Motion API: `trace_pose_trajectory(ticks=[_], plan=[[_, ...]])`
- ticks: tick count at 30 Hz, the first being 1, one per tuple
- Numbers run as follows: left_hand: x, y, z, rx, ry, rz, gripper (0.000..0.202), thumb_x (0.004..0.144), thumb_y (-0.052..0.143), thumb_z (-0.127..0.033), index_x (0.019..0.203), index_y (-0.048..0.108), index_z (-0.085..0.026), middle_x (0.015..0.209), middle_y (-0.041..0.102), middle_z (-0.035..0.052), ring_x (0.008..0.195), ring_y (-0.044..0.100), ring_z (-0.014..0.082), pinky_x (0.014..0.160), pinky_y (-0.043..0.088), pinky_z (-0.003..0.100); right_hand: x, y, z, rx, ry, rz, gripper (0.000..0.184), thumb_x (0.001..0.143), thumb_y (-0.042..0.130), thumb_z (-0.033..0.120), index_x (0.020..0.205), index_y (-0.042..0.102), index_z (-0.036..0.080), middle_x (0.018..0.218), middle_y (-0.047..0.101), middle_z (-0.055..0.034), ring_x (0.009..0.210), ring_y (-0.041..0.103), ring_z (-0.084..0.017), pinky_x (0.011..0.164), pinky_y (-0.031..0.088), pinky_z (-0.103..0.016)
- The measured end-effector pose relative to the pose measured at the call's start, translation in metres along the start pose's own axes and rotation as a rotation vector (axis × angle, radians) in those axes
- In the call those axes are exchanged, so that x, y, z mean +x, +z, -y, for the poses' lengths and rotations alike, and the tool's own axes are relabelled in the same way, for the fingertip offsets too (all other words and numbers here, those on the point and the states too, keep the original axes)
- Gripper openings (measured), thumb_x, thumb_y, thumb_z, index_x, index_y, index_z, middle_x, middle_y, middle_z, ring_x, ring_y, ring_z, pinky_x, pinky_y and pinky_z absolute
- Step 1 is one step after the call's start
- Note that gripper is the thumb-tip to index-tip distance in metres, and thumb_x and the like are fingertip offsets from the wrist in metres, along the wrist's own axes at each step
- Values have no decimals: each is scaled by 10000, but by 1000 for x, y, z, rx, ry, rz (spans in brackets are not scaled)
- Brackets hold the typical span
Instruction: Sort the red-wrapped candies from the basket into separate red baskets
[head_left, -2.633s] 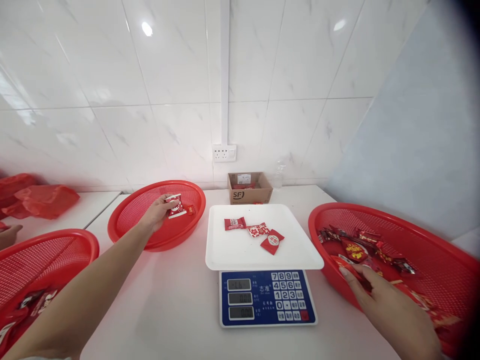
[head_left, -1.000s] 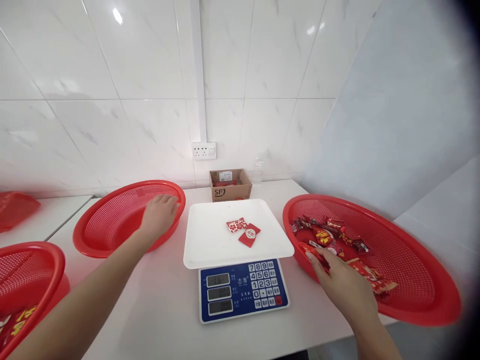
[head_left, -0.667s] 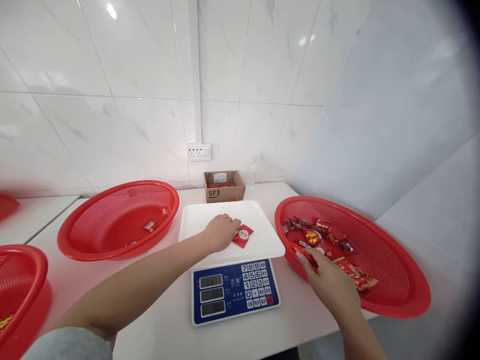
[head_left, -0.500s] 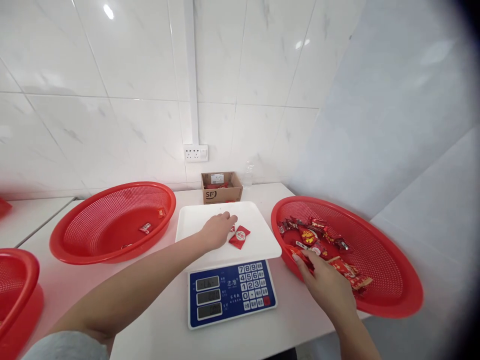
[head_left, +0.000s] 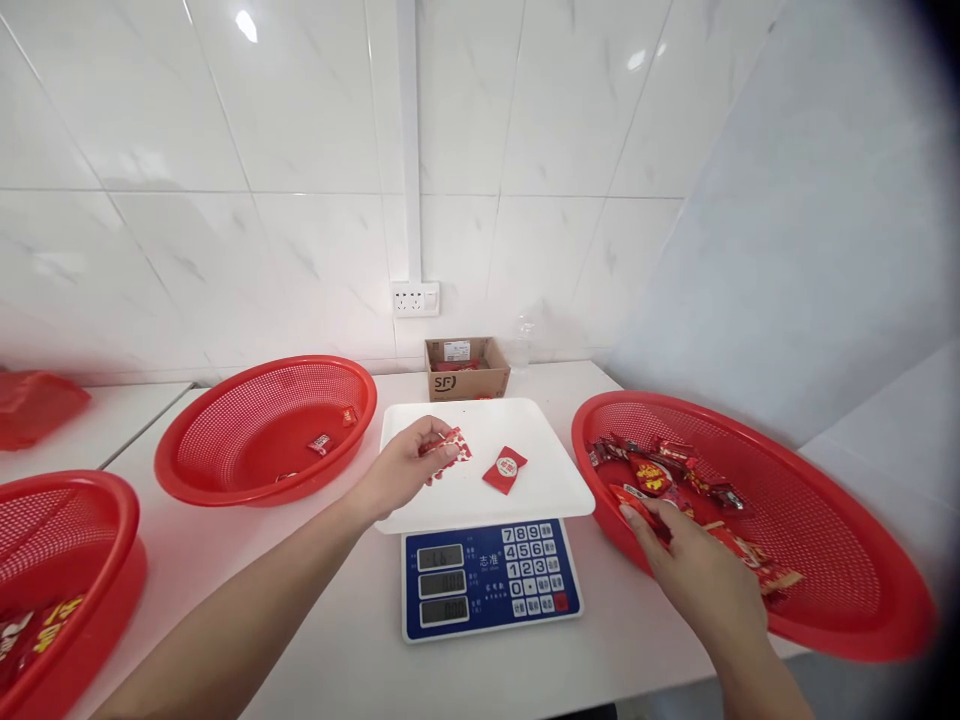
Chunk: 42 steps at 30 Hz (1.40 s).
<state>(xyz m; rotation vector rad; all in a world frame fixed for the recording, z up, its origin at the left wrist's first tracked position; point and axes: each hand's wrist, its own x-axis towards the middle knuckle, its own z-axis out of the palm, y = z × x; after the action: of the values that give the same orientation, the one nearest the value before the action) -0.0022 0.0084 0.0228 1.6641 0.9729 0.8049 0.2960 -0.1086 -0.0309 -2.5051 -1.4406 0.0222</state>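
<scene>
My left hand point(head_left: 409, 462) is over the white scale pan point(head_left: 551, 480), its thumb and fingers closed on a small red-and-white candy packet point(head_left: 454, 446). A red candy packet with a round pale label point(head_left: 505, 468) lies on the pan to the right of that hand. At the near left rim of the right red basket point(head_left: 862, 560), my right hand point(head_left: 697, 560) is closed on a red packet point(head_left: 637, 495), partly hidden by the fingers. Several wrapped candies point(head_left: 679, 460) in red, brown and yellow lie inside this basket.
The blue scale panel point(head_left: 491, 580) faces me below the pan. Behind stand a cardboard box point(head_left: 469, 382) and a clear plastic bottle point(head_left: 523, 340). A red basket point(head_left: 176, 450) with a few candies sits left, another red basket point(head_left: 112, 560) at the near left.
My left hand has lifted the red-and-white candy packet off the pan and drawn it left. My right hand stays at the right basket. The view has shifted slightly left.
</scene>
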Motion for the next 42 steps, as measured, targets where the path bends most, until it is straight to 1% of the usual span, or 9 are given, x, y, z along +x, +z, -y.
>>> trace_pose_trajectory(ticks=[5, 9, 12, 14, 16, 19, 26, 33, 42], plan=[[-11, -36, 3, 163, 69, -337, 251, 773, 567, -439, 827, 530, -198, 811, 654, 23, 703, 564, 144, 595, 453, 248, 3, 0, 2, 2, -7, -38, 528, 877, 267, 555, 1089, 622, 226, 956, 716, -93, 761, 664, -286, 554, 472, -353], [-17, -82, 12, 358, -44, -649, 238, 760, 578, -426, 869, 570, -214, 820, 654, 28, 725, 597, 181, 591, 459, 269, 4, 0, 3, -6, -7, -37, 541, 878, 264, 545, 1107, 619, 207, 985, 710, -111, 795, 664, -302, 570, 479, -371], [-22, -110, 19, 479, -139, -769, 279, 720, 619, -442, 888, 585, -222, 789, 638, 23, 646, 573, 176, 515, 424, 261, 4, -1, 3, 1, 5, -7, 547, 878, 262, 543, 1135, 609, 206, 991, 708, -112, 814, 663, -306, 591, 490, -385], [-25, -119, 23, 428, -156, -791, 319, 682, 656, -446, 893, 593, -215, 797, 631, 25, 645, 566, 168, 519, 427, 255, 4, 1, 2, 7, 4, -6, 544, 873, 271, 546, 1129, 615, 211, 970, 711, -110, 797, 664, -306, 583, 495, -388], [-28, -119, 24, 246, -145, -741, 368, 653, 687, -446, 912, 591, -204, 826, 627, 22, 652, 566, 149, 557, 451, 253, 6, 4, 0, 10, 1, -26, 541, 866, 282, 554, 1112, 626, 217, 966, 710, -117, 779, 665, -309, 574, 497, -391], [-32, -104, 21, -30, -102, -558, 432, 629, 721, -443, 952, 572, -197, 812, 616, 2, 616, 546, 112, 587, 460, 249, 8, 8, -3, 20, -4, -43, 557, 859, 281, 580, 1097, 633, 218, 975, 707, -135, 763, 666, -321, 569, 497, -406], [-36, -48, 7, -182, -68, -193, 463, 658, 723, -305, 1063, 515, -219, 953, 630, 23, 829, 594, 153, 759, 483, 294, 6, 4, 0, 8, 50, 46, 586, 857, 239, 609, 1139, 593, 237, 1042, 691, -119, 840, 655, -334, 622, 495, -423], [-37, -20, 2, -146, -103, -69, 478, 677, 691, -276, 1125, 529, -236, 985, 608, 20, 858, 578, 156, 764, 465, 282, 4, 2, 4, 1, 66, 88, 608, 862, 205, 608, 1182, 566, 237, 1080, 676, -119, 895, 645, -326, 645, 485, -405], [-40, -10, 3, -191, -126, 26, 435, 707, 691, -250, 1091, 486, -241, 890, 590, -6, 716, 521, 102, 654, 413, 233, 2, 2, 0, 45, -13, -27, 584, 867, 253, 563, 1118, 629, 192, 982, 696, -173, 774, 655, -354, 553, 459, -421]])
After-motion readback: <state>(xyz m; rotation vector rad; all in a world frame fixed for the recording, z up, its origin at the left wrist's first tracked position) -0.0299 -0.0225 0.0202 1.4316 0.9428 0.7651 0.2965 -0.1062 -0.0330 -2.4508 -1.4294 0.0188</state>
